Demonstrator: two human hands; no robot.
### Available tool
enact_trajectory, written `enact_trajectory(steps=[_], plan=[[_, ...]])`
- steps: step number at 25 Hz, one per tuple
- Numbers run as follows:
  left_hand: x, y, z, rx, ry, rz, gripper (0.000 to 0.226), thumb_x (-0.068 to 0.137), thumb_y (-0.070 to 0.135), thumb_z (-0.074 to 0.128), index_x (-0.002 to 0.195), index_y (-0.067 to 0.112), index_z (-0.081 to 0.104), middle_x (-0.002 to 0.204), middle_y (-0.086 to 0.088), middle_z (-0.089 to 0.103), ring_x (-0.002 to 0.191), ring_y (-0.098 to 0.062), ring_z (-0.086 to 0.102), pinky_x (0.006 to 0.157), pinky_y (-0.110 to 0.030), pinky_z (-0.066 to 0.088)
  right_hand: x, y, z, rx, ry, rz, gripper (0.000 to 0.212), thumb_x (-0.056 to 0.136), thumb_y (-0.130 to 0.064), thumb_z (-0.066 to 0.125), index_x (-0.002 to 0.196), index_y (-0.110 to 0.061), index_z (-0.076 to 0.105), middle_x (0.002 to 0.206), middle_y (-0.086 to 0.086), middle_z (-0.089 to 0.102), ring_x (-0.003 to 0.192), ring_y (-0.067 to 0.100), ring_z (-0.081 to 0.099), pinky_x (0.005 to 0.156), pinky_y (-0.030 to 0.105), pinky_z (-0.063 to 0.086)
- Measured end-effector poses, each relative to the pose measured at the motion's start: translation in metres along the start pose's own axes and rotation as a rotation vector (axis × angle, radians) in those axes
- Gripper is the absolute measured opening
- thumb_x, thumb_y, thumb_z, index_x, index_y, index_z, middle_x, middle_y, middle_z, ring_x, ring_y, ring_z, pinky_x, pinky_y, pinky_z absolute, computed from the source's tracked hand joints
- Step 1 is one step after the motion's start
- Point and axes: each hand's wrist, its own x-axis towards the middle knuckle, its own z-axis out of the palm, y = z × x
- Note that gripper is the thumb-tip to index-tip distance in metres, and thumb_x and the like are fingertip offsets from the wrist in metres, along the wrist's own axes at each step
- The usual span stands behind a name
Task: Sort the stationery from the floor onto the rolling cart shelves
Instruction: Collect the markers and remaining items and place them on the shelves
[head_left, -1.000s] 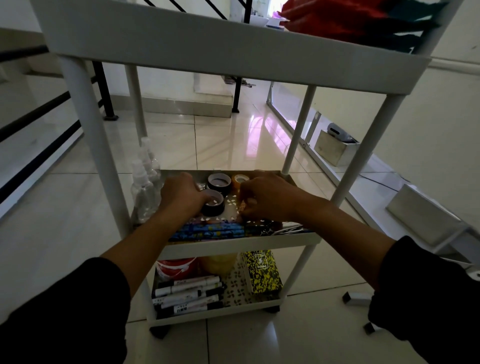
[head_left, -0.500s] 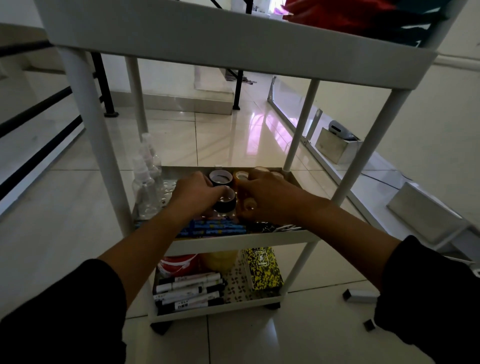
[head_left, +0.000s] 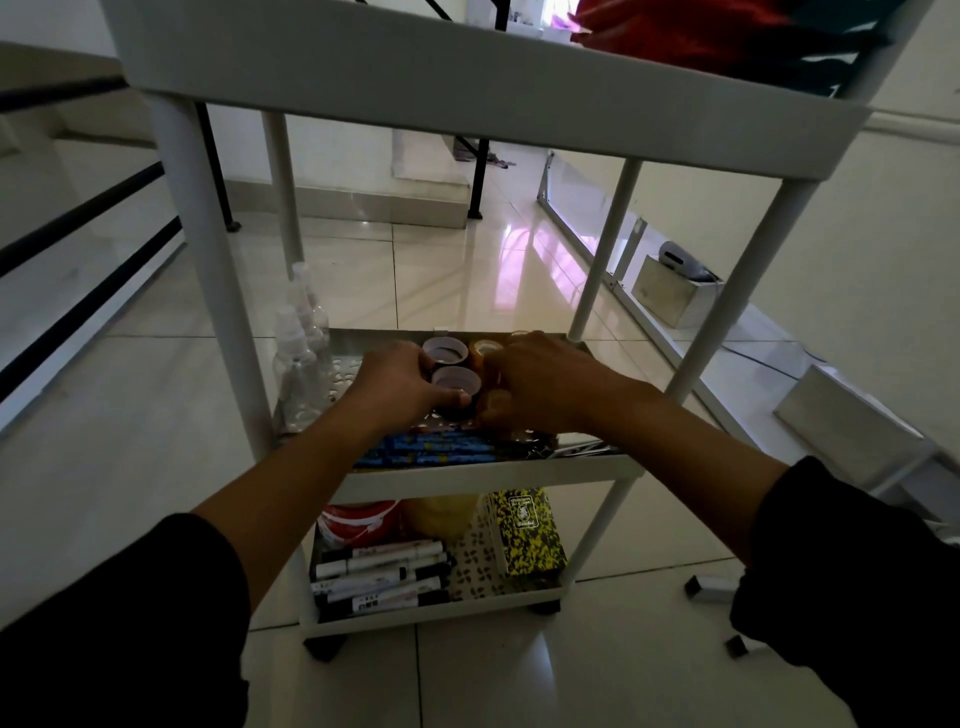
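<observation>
Both of my hands reach into the middle shelf (head_left: 498, 475) of the white rolling cart. My left hand (head_left: 400, 387) grips a black tape roll (head_left: 456, 382), thumb curled along its near side. A second black tape roll (head_left: 443, 349) and a yellow-brown roll (head_left: 484, 349) stand just behind it. My right hand (head_left: 540, 382) lies to the right of the rolls with curled fingers; whatever it holds is hidden. Blue packets (head_left: 431, 449) lie along the shelf's front.
Clear spray bottles (head_left: 301, 358) stand at the shelf's left. The bottom shelf holds markers (head_left: 379, 574), a red-and-white tub (head_left: 358, 522) and a yellow-black box (head_left: 524, 532). Small staple boxes (head_left: 709, 590) lie on the tiled floor at right. Metal boxes line the right wall.
My left hand carried the black tape roll toward the back of the shelf, next to the other rolls. My right hand followed alongside it. The camera tilted slightly.
</observation>
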Motion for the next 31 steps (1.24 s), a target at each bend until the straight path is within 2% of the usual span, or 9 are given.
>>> enact_trajectory(steps=[4, 8, 11, 15, 18, 20, 23, 26, 31], plan=[[-0.005, -0.003, 0.001, 0.0, 0.004, 0.005, 0.032, 0.076, 0.036, 0.077, 0.095, 0.012, 0.071, 0.089, -0.004, 0.072, 0.085, -0.018, 0.066, 0.073, -0.029, 0.051, -0.006, -0.007, 0.01, 0.026, 0.122, 0.094, 0.051, 0.083, -0.048, 0.064, 0.12, -0.014, 0.055, 0.117, 0.008, 0.053, 0.105, 0.022, 0.052, 0.073, 0.028, 0.035], [-0.03, 0.012, -0.008, -0.082, 0.13, 0.083, 0.019, 0.082, 0.035, 0.07, 0.097, 0.022, 0.068, 0.085, 0.007, 0.065, 0.085, -0.013, 0.064, 0.062, -0.015, 0.044, -0.018, -0.012, -0.004, 0.057, 0.107, 0.208, 0.062, 0.086, -0.058, 0.053, 0.129, -0.013, 0.05, 0.124, 0.015, 0.045, 0.112, 0.034, 0.05, 0.089, 0.039, 0.043], [-0.089, 0.031, -0.009, -0.204, 0.275, 0.134, 0.012, 0.088, 0.028, 0.064, 0.098, 0.022, 0.06, 0.087, 0.018, 0.059, 0.077, 0.005, 0.056, 0.062, -0.001, 0.042, -0.051, -0.035, -0.011, 0.116, 0.29, 0.211, 0.051, 0.089, -0.053, 0.052, 0.117, -0.011, 0.058, 0.109, 0.009, 0.05, 0.097, 0.024, 0.052, 0.08, 0.032, 0.043], [-0.19, 0.011, 0.018, -0.223, 0.185, 0.152, 0.011, 0.091, 0.024, 0.059, 0.101, 0.022, 0.062, 0.094, 0.005, 0.067, 0.084, -0.003, 0.063, 0.073, -0.017, 0.051, -0.132, -0.086, 0.034, 0.387, 0.461, 0.172, 0.023, 0.09, -0.035, 0.057, 0.093, -0.014, 0.065, 0.09, -0.002, 0.064, 0.077, 0.005, 0.056, 0.07, 0.02, 0.046], [-0.256, -0.031, 0.049, -0.069, -0.022, 0.106, 0.01, 0.091, 0.024, 0.059, 0.101, 0.023, 0.061, 0.087, 0.01, 0.063, 0.076, 0.001, 0.059, 0.066, -0.007, 0.046, -0.191, -0.118, 0.093, 0.649, 0.28, 0.162, 0.014, 0.089, -0.033, 0.062, 0.089, -0.019, 0.062, 0.076, -0.011, 0.06, 0.065, -0.002, 0.054, 0.062, 0.013, 0.047], [-0.299, -0.065, 0.075, 0.042, -0.168, 0.059, 0.009, 0.09, 0.023, 0.062, 0.099, 0.023, 0.063, 0.086, 0.01, 0.062, 0.074, 0.0, 0.058, 0.063, -0.004, 0.041, -0.228, -0.136, 0.143, 0.671, 0.073, 0.158, 0.017, 0.088, -0.032, 0.063, 0.09, -0.016, 0.065, 0.079, -0.007, 0.064, 0.067, 0.002, 0.057, 0.068, 0.021, 0.052], [-0.356, -0.115, 0.111, 0.107, -0.321, 0.009, 0.012, 0.086, 0.016, 0.064, 0.098, 0.018, 0.065, 0.088, 0.006, 0.064, 0.078, -0.013, 0.064, 0.07, -0.021, 0.048, -0.278, -0.164, 0.211, 0.649, -0.299, 0.088, 0.017, 0.087, -0.028, 0.065, 0.1, -0.017, 0.067, 0.094, 0.0, 0.069, 0.082, 0.011, 0.063, 0.075, 0.024, 0.051], [-0.42, -0.15, 0.139, 0.167, -0.447, 0.028, 0.013, 0.083, 0.017, 0.066, 0.096, 0.016, 0.065, 0.085, 0.005, 0.061, 0.081, -0.018, 0.063, 0.067, -0.025, 0.043, -0.327, -0.198, 0.259, 0.54, -0.627, -0.132, 0.03, 0.082, -0.036, 0.067, 0.108, -0.021, 0.061, 0.105, 0.002, 0.065, 0.093, 0.019, 0.062, 0.075, 0.03, 0.05], [-0.52, -0.182, 0.162, 0.265, -0.625, 0.208, 0.044, 0.078, 0.041, 0.057, 0.113, 0.014, 0.057, 0.114, -0.007, 0.052, 0.099, -0.021, 0.05, 0.076, -0.03, 0.047, -0.389, -0.231, 0.293, 0.184, -0.74, -0.443, 0.073, 0.077, -0.06, 0.062, 0.134, -0.023, 0.034, 0.126, 0.003, 0.037, 0.106, 0.024, 0.048, 0.063, 0.031, 0.033]])
